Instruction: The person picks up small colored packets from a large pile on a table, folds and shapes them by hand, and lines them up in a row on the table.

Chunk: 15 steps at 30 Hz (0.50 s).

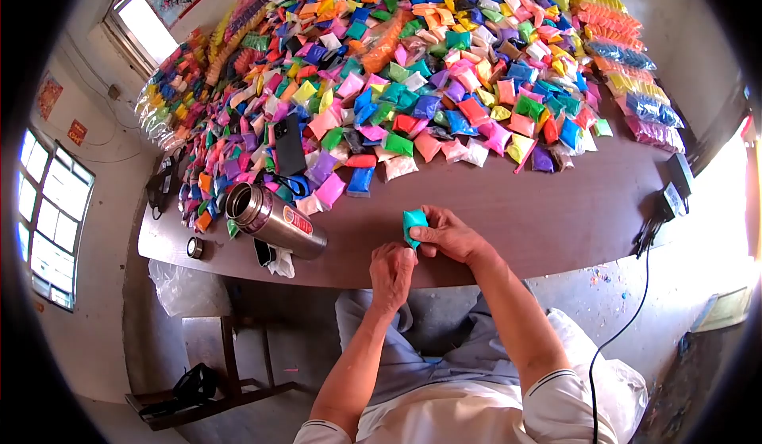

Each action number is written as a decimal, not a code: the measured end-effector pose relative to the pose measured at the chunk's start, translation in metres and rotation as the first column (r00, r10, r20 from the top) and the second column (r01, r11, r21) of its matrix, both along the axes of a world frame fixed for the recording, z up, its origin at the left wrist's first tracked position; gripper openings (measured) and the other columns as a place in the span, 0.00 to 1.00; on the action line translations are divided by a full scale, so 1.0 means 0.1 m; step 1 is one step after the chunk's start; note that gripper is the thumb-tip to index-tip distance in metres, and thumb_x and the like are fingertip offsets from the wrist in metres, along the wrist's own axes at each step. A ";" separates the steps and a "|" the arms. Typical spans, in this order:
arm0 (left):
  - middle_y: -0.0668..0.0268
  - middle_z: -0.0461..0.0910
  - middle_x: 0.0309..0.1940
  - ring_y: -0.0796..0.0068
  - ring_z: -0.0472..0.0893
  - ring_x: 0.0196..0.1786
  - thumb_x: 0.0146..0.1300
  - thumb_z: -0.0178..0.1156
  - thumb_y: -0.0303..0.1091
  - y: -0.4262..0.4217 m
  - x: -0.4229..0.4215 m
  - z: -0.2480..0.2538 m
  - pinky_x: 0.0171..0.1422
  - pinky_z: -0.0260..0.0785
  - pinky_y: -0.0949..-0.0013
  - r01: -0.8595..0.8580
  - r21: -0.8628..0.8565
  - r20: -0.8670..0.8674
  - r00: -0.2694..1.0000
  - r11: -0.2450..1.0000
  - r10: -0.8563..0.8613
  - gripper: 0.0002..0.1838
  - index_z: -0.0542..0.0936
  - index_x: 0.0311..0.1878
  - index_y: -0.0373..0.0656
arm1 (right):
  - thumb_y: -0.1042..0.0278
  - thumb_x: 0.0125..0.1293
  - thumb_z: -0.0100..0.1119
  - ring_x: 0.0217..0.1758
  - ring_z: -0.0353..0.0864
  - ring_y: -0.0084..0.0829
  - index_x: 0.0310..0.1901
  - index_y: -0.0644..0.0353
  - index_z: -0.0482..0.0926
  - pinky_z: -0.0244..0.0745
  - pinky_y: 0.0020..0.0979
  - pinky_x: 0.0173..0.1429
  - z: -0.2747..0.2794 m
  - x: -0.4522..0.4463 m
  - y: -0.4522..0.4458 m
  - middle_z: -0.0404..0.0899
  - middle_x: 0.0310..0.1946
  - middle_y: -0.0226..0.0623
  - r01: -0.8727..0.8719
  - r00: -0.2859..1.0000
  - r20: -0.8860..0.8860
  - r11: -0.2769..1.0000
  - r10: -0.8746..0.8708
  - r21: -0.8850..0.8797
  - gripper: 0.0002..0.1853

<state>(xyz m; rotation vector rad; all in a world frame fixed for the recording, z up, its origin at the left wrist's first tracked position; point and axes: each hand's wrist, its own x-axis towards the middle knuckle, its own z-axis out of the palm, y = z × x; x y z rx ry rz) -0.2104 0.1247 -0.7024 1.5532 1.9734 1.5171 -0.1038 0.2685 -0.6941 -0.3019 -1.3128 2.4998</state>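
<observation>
Near the table's front edge, my right hand (449, 236) is closed on a small teal packet (413, 226), thumb across its lower part. Just left of and below the packet is my left hand (392, 272), its fingers curled together close to the packet's lower end. Whatever those fingers pinch is too small to make out. Beyond both hands, a large heap of small coloured packets (429, 107) covers the back of the brown table (476, 198).
An open steel flask (286, 226) stands left of my hands, with a cap (194, 246) further left. A black phone (290, 146) leans on the heap. Black adapters (671, 199) with cables lie at right. A wooden stool (208, 357) is at lower left.
</observation>
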 end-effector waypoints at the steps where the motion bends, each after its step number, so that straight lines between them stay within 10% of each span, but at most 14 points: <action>1: 0.61 0.78 0.27 0.57 0.77 0.38 0.72 0.48 0.45 0.00 0.00 0.02 0.52 0.63 0.57 0.010 -0.003 -0.025 1.000 1.000 -0.010 0.21 0.79 0.27 0.42 | 0.64 0.64 0.68 0.24 0.68 0.17 0.45 0.60 0.73 0.62 0.19 0.29 0.01 -0.01 -0.01 0.75 0.30 0.28 0.017 0.999 0.030 0.998 -0.019 0.060 0.15; 15: 0.61 0.79 0.27 0.56 0.77 0.37 0.73 0.48 0.43 0.03 0.00 -0.02 0.50 0.64 0.55 -0.030 -0.046 -0.184 0.983 0.998 0.021 0.22 0.79 0.26 0.40 | 0.68 0.63 0.68 0.23 0.69 0.17 0.41 0.60 0.76 0.61 0.20 0.28 0.05 0.03 -0.01 0.76 0.26 0.28 0.011 0.992 0.117 0.968 -0.041 0.250 0.11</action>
